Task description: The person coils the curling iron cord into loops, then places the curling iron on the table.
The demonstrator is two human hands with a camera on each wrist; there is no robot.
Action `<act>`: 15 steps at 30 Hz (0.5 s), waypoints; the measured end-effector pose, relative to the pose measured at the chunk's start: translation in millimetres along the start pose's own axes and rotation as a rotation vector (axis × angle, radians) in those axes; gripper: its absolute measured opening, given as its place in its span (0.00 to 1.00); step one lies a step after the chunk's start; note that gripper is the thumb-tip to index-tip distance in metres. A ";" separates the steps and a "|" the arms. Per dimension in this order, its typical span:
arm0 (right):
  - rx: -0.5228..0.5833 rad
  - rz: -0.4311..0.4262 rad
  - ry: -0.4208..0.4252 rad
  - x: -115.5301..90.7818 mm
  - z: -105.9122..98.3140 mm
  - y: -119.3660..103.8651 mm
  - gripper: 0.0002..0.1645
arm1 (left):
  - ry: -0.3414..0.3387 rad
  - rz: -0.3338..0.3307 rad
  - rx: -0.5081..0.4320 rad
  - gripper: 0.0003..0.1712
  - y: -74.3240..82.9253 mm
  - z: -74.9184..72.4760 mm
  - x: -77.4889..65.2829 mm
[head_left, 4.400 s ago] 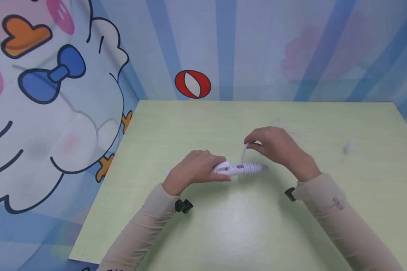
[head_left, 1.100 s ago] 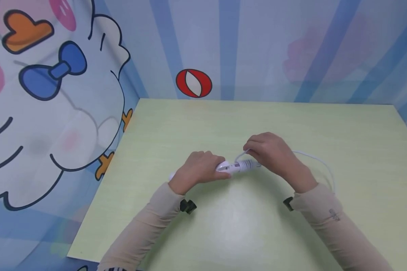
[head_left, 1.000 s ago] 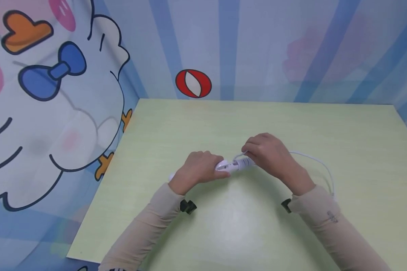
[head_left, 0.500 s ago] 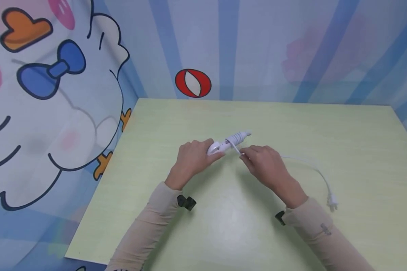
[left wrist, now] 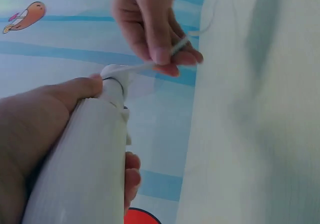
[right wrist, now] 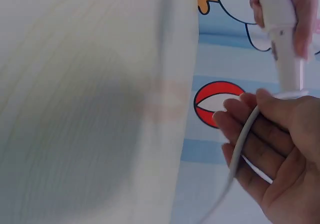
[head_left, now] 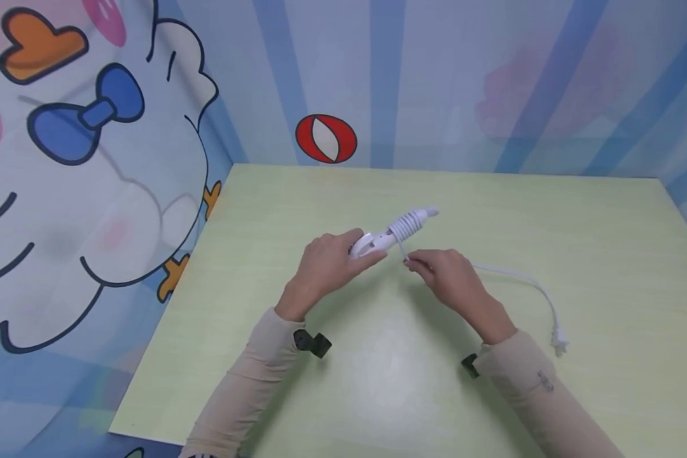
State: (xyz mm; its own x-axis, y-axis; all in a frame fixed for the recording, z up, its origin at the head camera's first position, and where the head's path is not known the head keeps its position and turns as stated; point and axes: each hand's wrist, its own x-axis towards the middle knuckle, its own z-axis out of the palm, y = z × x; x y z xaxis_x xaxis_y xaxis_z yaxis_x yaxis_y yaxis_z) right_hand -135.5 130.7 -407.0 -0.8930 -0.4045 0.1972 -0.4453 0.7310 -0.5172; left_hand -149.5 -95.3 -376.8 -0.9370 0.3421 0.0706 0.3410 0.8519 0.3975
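Observation:
My left hand (head_left: pixel 326 264) grips a white curling iron (head_left: pixel 383 240) by its body, its tail pointing up to the far right. Several turns of the white cord (head_left: pixel 406 226) circle the narrow handle near that tail. Below and to the right of the coil, my right hand (head_left: pixel 449 280) pinches the cord's loose run between thumb and fingertips. In the right wrist view the cord (right wrist: pixel 242 136) passes under the thumb and across the fingers. The left wrist view shows the iron's thick body (left wrist: pixel 82 159) along the left palm, with the right hand (left wrist: pixel 152 29) drawing the cord straight beyond it.
Past the right hand the cord runs out to a white two-pin plug (head_left: pixel 559 340) over the right part of the pale green table (head_left: pixel 378 394). A patterned blue wall (head_left: pixel 435 83) stands behind the table, and a cartoon-bird panel (head_left: pixel 91 222) on the left.
The iron has tilted from nearly level to pointing up and right. My right hand has come round from above the handle to below it, bringing the cord along; the plug has come into view.

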 end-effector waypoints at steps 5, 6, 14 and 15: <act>0.175 0.021 -0.019 3.2 -2.0 13.0 0.14 | -0.072 0.016 -0.108 0.28 2.0 -6.6 -4.3; 0.211 0.022 -0.025 3.6 -2.5 15.2 0.14 | -0.082 0.029 -0.130 0.28 2.2 -7.7 -5.4; 0.388 -0.015 -0.066 9.4 -9.5 29.5 0.10 | -0.163 0.179 -0.258 0.24 3.0 -13.6 -9.9; 0.386 0.000 -0.072 9.4 -11.1 30.0 0.10 | -0.176 0.194 -0.264 0.24 2.9 -14.5 -10.2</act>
State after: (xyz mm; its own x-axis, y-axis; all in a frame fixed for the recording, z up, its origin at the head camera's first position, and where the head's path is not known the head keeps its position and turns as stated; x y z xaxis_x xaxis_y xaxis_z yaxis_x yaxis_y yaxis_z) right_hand -157.9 155.0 -411.4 -0.8803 -0.4516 0.1455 -0.3758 0.4764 -0.7949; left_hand -140.0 -102.1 -363.1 -0.8213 0.5702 0.0184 0.4586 0.6405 0.6160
